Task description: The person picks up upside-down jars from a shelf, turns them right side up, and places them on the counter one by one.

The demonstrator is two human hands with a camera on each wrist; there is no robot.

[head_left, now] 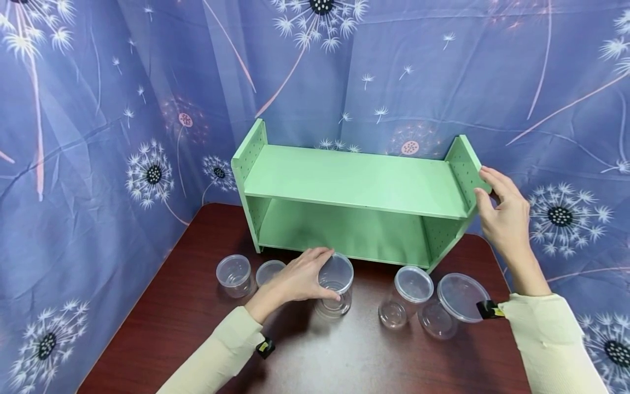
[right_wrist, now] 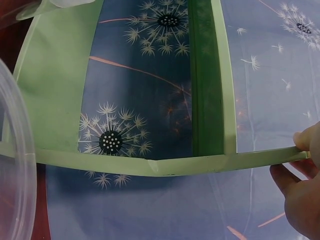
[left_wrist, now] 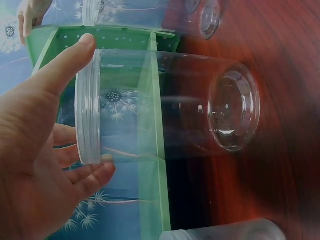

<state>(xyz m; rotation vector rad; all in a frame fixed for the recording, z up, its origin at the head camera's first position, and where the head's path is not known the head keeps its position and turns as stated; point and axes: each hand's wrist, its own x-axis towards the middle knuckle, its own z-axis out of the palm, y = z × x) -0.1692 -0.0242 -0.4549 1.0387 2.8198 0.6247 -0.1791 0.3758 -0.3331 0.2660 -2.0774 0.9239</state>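
Observation:
A clear plastic jar with a translucent lid stands upright on the table before the shelf. My left hand grips it around the lid, thumb on one side and fingertips on the other, as the left wrist view shows on the jar. At the other end, my right hand pinches the upper edge of the right side panel of a light green two-tier shelf. The right wrist view shows the thumb and fingers on both faces of that panel.
Two smaller lidded jars, one at the left and one partly behind my left wrist, stand on the dark red table. Right of centre are a tall jar and a wide jar. A blue dandelion-print cloth hangs behind.

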